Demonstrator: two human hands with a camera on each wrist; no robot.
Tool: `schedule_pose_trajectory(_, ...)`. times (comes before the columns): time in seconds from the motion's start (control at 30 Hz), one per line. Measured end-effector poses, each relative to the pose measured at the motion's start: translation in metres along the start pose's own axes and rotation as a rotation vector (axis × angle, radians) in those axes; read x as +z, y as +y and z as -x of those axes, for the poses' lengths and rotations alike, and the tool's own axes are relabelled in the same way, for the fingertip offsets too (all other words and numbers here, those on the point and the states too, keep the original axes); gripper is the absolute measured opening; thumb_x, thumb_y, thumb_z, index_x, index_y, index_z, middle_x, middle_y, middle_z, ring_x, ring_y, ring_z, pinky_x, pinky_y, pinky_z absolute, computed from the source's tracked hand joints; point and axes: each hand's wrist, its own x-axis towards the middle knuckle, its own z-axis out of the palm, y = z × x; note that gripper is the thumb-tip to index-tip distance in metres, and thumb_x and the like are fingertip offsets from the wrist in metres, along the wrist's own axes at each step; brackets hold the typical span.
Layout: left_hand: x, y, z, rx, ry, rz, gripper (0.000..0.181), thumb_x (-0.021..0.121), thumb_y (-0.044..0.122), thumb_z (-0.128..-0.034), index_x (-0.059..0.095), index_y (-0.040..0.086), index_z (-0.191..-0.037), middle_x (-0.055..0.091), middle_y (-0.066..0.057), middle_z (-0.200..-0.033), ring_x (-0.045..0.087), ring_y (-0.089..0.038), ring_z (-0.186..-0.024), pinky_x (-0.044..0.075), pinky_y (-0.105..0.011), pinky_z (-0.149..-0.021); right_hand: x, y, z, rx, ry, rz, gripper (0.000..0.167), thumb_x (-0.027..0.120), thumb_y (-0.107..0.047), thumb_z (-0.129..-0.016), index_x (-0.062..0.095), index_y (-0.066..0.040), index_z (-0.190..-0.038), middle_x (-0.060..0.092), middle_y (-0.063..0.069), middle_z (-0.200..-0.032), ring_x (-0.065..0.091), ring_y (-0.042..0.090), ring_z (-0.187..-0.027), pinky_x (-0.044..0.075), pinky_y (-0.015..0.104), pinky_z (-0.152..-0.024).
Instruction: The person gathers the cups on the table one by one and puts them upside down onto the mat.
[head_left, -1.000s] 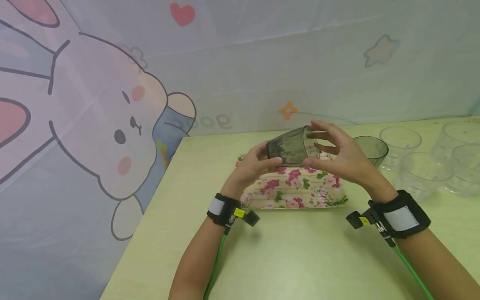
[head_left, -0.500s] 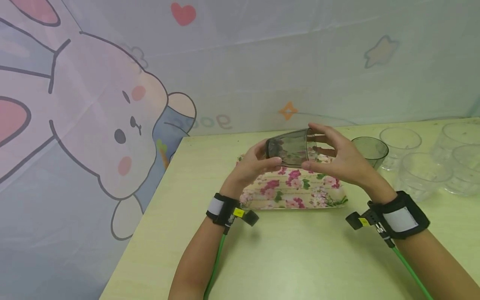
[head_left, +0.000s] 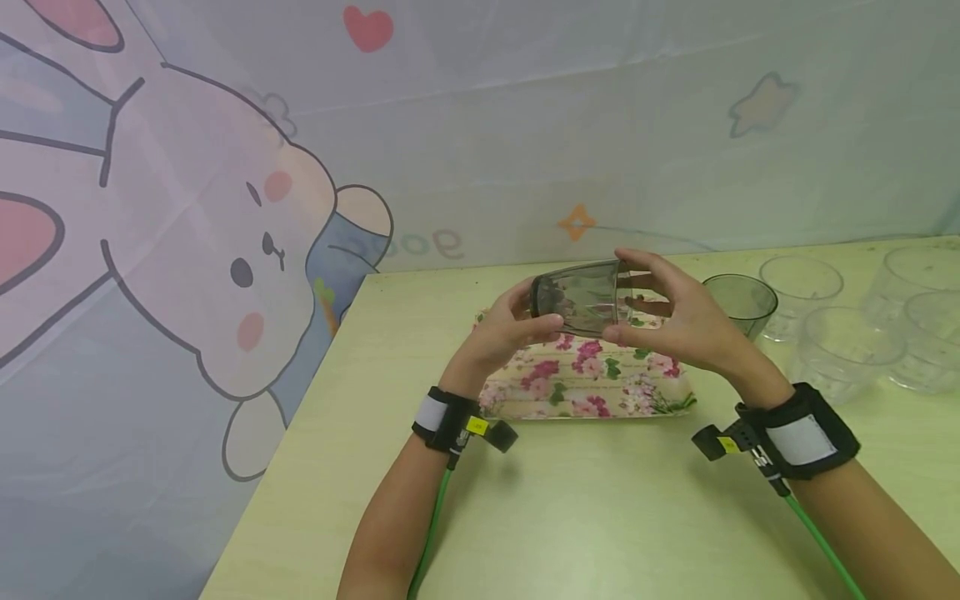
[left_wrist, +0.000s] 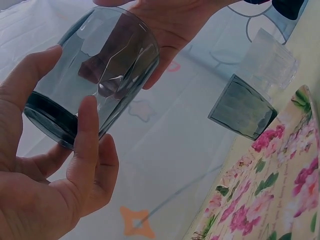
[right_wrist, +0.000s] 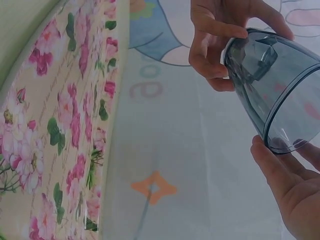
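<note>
A smoky grey drinking glass (head_left: 581,300) is held on its side above a floral tray (head_left: 592,383), its mouth toward the right. My left hand (head_left: 504,333) grips it round the thick base; the left wrist view shows the fingers and thumb curled about that end of the glass (left_wrist: 100,70). At the rim, my right hand (head_left: 678,321) holds the glass between thumb and fingers, as the right wrist view shows with its thumb or fingertip (right_wrist: 265,150) against the edge.
Right of the tray stands a second grey glass (head_left: 742,302), upright. Several clear glasses (head_left: 847,354) stand farther right on the pale table (head_left: 600,508). A printed cloth (head_left: 480,150) hangs behind the table. Green cables (head_left: 431,533) run from both wrist cameras.
The held glass has turned slightly toward level, its rim end dropping a little. My right hand has shifted slightly down and left with it; the left hand stays nearly still.
</note>
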Motion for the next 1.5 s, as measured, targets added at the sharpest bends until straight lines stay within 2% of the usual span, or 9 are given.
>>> schedule_pose_trajectory(0.33, 0.001, 0.001, 0.0, 0.007, 0.006, -0.01, 0.066, 0.063, 0.016, -0.0895, 0.032, 0.022, -0.148, 0.051, -0.012, -0.127, 0.061, -0.016, -0.099, 0.053, -0.04, -0.1, 0.001, 0.0, 0.0, 0.007, 0.013, 0.001, 0.083, 0.075, -0.01, -0.082, 0.029, -0.025, -0.149, 0.034, 0.009, -0.152, 0.046, 0.033, -0.133, 0.045, 0.045, -0.107)
schedule_pose_trajectory(0.53, -0.001, 0.0, 0.001, 0.01, -0.011, -0.004, 0.102, 0.081, 0.056, -0.0644, 0.032, 0.025, -0.148, 0.048, -0.014, -0.136, 0.057, -0.019, -0.109, 0.051, -0.041, -0.102, 0.001, 0.0, 0.001, -0.004, 0.026, 0.008, 0.081, 0.076, -0.009, -0.081, 0.032, -0.024, -0.148, 0.04, 0.008, -0.146, 0.048, 0.032, -0.13, 0.049, 0.032, -0.104)
schedule_pose_trajectory(0.73, 0.0, -0.001, 0.001, -0.006, -0.014, 0.003, 0.1, 0.08, 0.051, -0.0693, 0.027, 0.028, -0.15, 0.043, -0.016, -0.144, 0.054, -0.03, -0.121, 0.049, -0.044, -0.106, 0.001, 0.0, 0.001, -0.014, 0.052, 0.02, 0.08, 0.077, -0.009, -0.08, 0.035, -0.021, -0.147, 0.043, 0.008, -0.144, 0.05, 0.031, -0.129, 0.051, 0.019, -0.099)
schedule_pose_trajectory(0.9, 0.002, -0.002, 0.0, -0.049, 0.031, 0.045, 0.125, 0.081, 0.062, -0.0509, 0.017, 0.03, -0.153, 0.037, -0.016, -0.15, 0.047, -0.037, -0.132, 0.044, -0.046, -0.11, 0.002, 0.001, 0.0, -0.018, 0.067, 0.026, 0.079, 0.077, -0.01, -0.08, 0.035, -0.02, -0.146, 0.044, 0.009, -0.142, 0.05, 0.03, -0.128, 0.051, 0.028, -0.101)
schedule_pose_trajectory(0.97, 0.003, -0.003, 0.0, -0.051, 0.037, 0.098, 0.124, 0.082, 0.059, -0.0523, 0.017, 0.03, -0.153, 0.037, -0.018, -0.15, 0.048, -0.034, -0.131, 0.042, -0.047, -0.112, 0.002, 0.001, 0.0, -0.025, 0.077, 0.024, 0.079, 0.077, -0.009, -0.08, 0.036, -0.019, -0.146, 0.045, 0.009, -0.141, 0.05, 0.029, -0.127, 0.051, 0.022, -0.1)
schedule_pose_trajectory(1.07, 0.005, -0.005, -0.002, -0.033, 0.029, 0.181, 0.121, 0.083, 0.056, -0.0534, 0.018, 0.029, -0.152, 0.038, -0.021, -0.148, 0.052, -0.028, -0.127, 0.039, -0.048, -0.114, 0.004, 0.001, 0.0, -0.033, 0.091, 0.011, 0.079, 0.077, -0.009, -0.079, 0.036, -0.019, -0.146, 0.046, 0.009, -0.139, 0.053, 0.011, -0.123, 0.05, 0.012, -0.097)
schedule_pose_trajectory(1.2, 0.009, -0.008, -0.005, 0.017, -0.021, 0.244, 0.122, 0.083, 0.061, -0.0505, 0.022, 0.025, -0.151, 0.046, -0.012, -0.138, 0.052, -0.021, -0.122, 0.033, -0.052, -0.117, 0.005, 0.001, -0.001, -0.039, 0.106, -0.008, 0.079, 0.078, -0.008, -0.078, 0.037, -0.017, -0.145, 0.047, 0.008, -0.137, 0.05, -0.007, -0.116, 0.049, 0.01, -0.095)
schedule_pose_trajectory(1.33, 0.016, -0.011, -0.008, 0.013, -0.054, 0.273, 0.126, 0.083, 0.065, -0.0457, 0.026, 0.021, -0.148, 0.05, 0.001, -0.124, 0.053, -0.016, -0.115, 0.028, -0.056, -0.118, 0.006, 0.001, -0.001, -0.035, 0.108, -0.036, 0.08, 0.078, -0.006, -0.078, 0.036, -0.017, -0.146, 0.046, 0.01, -0.137, 0.054, 0.015, -0.124, 0.051, 0.014, -0.095)
schedule_pose_trajectory(1.5, 0.023, -0.013, -0.011, -0.002, -0.101, 0.262, 0.128, 0.082, 0.07, -0.0437, 0.024, 0.02, -0.147, 0.047, -0.001, -0.129, 0.051, -0.019, -0.119, 0.028, -0.055, -0.118, 0.008, 0.001, -0.001, -0.007, 0.101, -0.059, 0.08, 0.078, -0.008, -0.078, 0.036, -0.017, -0.145, 0.045, 0.01, -0.138, 0.051, 0.034, -0.127, 0.053, 0.023, -0.096)
